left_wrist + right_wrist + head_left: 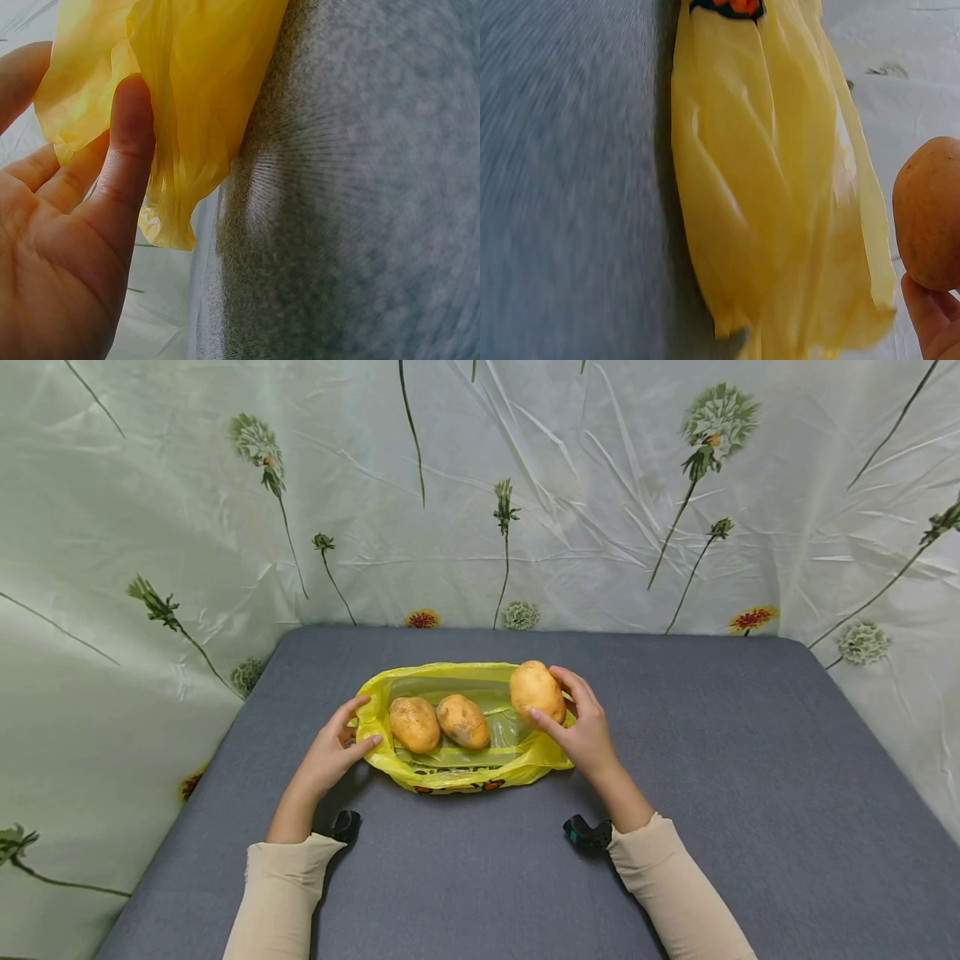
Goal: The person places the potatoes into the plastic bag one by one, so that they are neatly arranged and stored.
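Note:
A yellow plastic bag lies on the table with its mouth spread open upward. Inside it, toward the left, are two potatoes, one left and one right. My left hand holds the bag's left end, thumb in front and fingers behind, as the left wrist view shows. Over the bag's right end, my right hand grips a third potato between thumb and fingers. In the right wrist view this potato is beside the bag's upper edge, partly cut off by the frame.
A grey cloth-covered table spreads out on all sides of the bag. Behind it hangs a pale curtain printed with dandelions. Black bands with small devices are on both wrists, the left one and the right one.

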Tool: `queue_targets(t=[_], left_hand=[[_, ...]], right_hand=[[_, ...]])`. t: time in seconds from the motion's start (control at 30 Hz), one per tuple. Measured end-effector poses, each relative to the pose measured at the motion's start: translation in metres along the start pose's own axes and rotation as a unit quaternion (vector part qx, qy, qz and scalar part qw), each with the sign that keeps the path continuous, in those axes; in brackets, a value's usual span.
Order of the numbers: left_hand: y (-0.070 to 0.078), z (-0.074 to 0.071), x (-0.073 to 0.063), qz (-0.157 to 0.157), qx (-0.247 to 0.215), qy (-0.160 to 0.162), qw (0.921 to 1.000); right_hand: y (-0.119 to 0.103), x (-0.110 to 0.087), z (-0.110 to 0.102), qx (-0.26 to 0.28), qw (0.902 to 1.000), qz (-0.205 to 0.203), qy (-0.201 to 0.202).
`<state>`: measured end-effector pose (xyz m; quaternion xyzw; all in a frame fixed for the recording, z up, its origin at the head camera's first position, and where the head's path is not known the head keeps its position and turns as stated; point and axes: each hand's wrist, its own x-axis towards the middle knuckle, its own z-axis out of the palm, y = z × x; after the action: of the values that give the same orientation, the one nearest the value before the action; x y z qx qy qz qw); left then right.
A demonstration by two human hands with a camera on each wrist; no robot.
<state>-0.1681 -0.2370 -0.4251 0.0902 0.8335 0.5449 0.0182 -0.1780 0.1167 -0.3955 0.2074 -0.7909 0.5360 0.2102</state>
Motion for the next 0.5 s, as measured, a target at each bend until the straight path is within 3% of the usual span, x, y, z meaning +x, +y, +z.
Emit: queue_targets(t=[0.13,0.23,0.5], left_hand=[[0.0,0.0,0.0,0.001,0.004,-0.001,1.0],[-0.001,0.0,0.0,0.001,0.01,-0.001,0.9999],[-0.001,0.0,0.0,-0.001,0.008,-0.001,1.0]], right_hand=[[-0.023,0.002,0.009,0.001,0.9999,-0.006,-0.013],[-0.026,0.003,0.015,-0.001,0.9998,-0.001,-0.022],[0.015,0.002,0.032,0.029,0.9992,0.001,-0.027]])
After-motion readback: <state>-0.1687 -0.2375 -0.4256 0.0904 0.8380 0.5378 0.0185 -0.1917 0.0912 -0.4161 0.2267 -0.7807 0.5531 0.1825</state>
